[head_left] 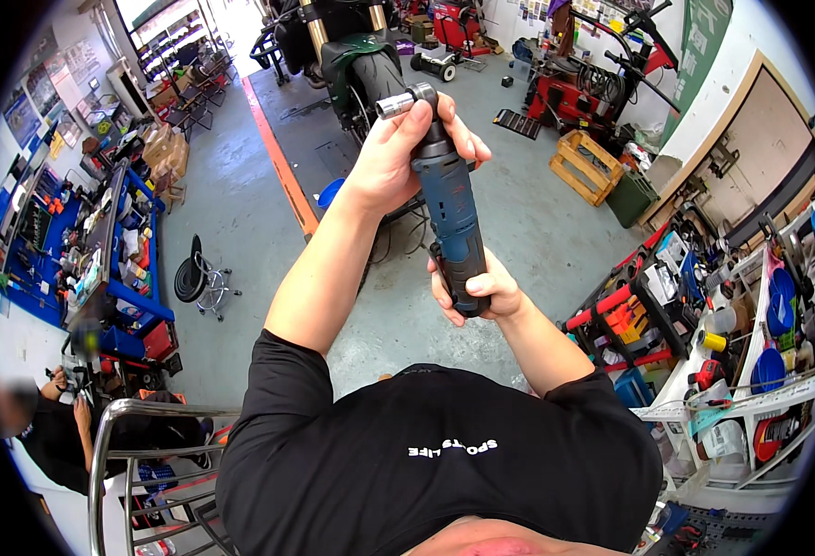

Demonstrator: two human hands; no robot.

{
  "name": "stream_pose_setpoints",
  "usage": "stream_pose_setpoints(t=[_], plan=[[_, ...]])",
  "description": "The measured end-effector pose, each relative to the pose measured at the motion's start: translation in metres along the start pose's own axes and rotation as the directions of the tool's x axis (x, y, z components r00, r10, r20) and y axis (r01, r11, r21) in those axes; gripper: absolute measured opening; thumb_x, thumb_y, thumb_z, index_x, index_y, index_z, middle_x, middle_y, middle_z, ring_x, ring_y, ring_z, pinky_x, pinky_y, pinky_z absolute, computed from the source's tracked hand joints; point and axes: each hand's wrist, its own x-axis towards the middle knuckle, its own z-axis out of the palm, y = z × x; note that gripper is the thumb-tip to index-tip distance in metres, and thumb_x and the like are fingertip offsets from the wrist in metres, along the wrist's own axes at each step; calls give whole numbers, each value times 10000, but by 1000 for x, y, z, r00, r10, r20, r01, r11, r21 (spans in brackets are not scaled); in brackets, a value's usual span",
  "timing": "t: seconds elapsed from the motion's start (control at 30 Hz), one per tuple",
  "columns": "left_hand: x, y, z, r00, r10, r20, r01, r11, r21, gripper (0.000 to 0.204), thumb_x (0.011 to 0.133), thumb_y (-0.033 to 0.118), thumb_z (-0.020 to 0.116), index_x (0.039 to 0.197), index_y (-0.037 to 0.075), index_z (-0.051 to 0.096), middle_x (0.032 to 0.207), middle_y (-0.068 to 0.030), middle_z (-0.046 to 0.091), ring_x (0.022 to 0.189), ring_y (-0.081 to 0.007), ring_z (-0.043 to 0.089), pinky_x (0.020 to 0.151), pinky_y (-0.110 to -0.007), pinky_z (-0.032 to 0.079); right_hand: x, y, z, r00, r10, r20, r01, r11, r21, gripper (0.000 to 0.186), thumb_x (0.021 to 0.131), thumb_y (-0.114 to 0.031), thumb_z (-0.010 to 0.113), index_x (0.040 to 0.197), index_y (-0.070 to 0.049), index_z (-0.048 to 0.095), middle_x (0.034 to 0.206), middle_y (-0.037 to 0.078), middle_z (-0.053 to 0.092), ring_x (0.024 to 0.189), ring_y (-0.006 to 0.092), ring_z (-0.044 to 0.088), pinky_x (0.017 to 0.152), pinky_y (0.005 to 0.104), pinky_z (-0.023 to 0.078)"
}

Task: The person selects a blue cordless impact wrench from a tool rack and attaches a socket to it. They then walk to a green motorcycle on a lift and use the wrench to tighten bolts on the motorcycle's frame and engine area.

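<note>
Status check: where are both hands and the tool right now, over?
Left hand closed around head of blue cordless ratchet, beside the silver socket. Right hand gripping its black handle end. Tool held up mid-air, nothing blocking it.

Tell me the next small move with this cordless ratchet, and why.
Probably seat the socket fully: the left hand grips the ratchet head, fingers by the socket, while the right hand holds the cordless ratchet by its base.
</note>
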Motion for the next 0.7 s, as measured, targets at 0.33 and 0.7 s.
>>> stream_pose_setpoints(t=[0.33,0.7], plan=[[-5,-14,4,985,7,-172,-5,1000,12,410,1106,482,534,1111,84,634,912,-95,746,1188,-356,695,922,-445,561,-6,5,-2,991,-71,-115,50,983,-179,510,867,-221,779,1249,40,564,896,189,691,638,227,660,563,333,535],[-3,6,16,938,-18,-345,80,983,167,480,1105,378,564,1421,17,539,1140,-146,741,1100,-291,731,929,-427,577,-7,4,0,924,-243,-296,72,869,-489,395,888,-169,813,1171,-1,596,914,93,689,665,145,642,612,304,530]])
